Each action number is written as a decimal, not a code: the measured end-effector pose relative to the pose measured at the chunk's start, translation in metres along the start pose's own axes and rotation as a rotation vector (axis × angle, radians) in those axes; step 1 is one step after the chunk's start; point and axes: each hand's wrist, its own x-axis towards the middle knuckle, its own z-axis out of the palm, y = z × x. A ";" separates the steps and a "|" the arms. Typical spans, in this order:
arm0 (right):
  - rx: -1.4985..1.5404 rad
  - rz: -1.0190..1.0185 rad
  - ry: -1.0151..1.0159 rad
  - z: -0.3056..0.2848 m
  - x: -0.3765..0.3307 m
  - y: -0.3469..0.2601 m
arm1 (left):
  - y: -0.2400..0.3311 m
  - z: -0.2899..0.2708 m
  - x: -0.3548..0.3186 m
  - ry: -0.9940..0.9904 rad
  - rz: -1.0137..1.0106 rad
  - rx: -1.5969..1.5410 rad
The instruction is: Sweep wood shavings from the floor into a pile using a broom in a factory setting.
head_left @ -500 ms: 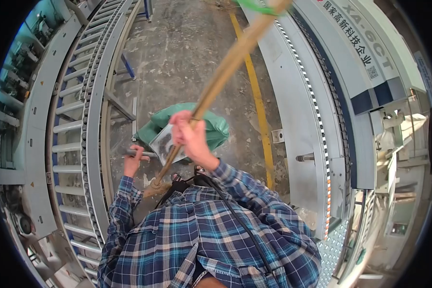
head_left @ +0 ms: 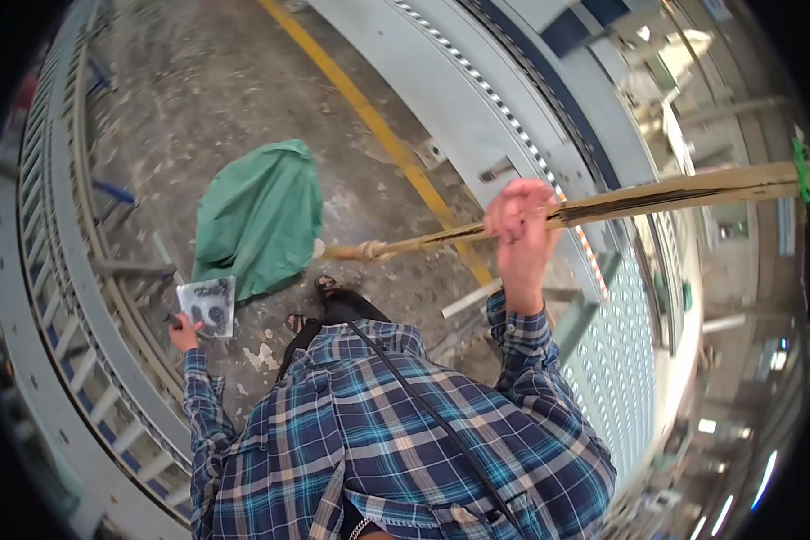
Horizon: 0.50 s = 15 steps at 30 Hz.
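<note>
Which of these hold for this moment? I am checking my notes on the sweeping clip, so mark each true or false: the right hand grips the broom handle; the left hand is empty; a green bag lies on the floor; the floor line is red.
1. The right hand grips the broom handle. True.
2. The left hand is empty. False: it holds a grey dustpan.
3. A green bag lies on the floor. True.
4. The floor line is red. False: it is yellow.

Head cam, fisheye, looks down at floor [head_left: 198, 81].
</note>
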 end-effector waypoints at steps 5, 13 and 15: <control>-0.132 -0.081 0.326 -0.073 -0.006 -0.009 | -0.019 -0.011 0.029 0.106 -0.169 -0.104; -0.437 -0.068 0.592 -0.168 -0.010 0.025 | 0.008 0.010 0.038 -0.008 -0.473 -0.101; -0.432 -0.026 0.731 -0.199 -0.010 0.034 | 0.028 0.034 0.045 0.083 -0.457 0.113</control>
